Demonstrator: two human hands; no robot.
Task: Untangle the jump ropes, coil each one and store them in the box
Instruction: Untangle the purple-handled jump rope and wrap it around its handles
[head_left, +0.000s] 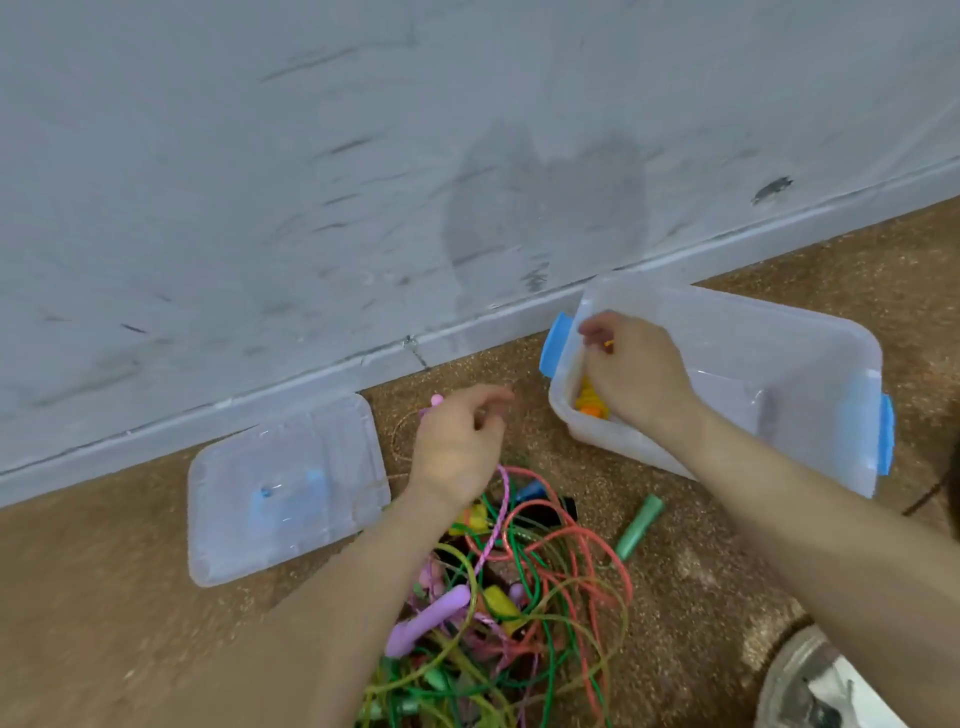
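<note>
The tangle of jump ropes (519, 597) is lying nearest you on the floor, its pink, green and yellow cords looping through one another, with your shoe (800, 680) showing at the lower right. These cords are looking light, limp and slick, so they are likely to spring out of a coil. You are better off taking hold at the stiff handles, such as the purple handle (431, 618) in the heap or the green handle (640, 525) lying just beside it. Your left hand (457, 447) is hovering over the heap's far edge, fingers loosely curled, and blur is hiding whether it is pinching a thin cord. The lid (280, 488) is lying flat to its left. Farther on, your right hand (639, 369) is reaching into the box (810, 364), gripping a yellow-orange rope (589, 402) down in its near-left corner.
</note>
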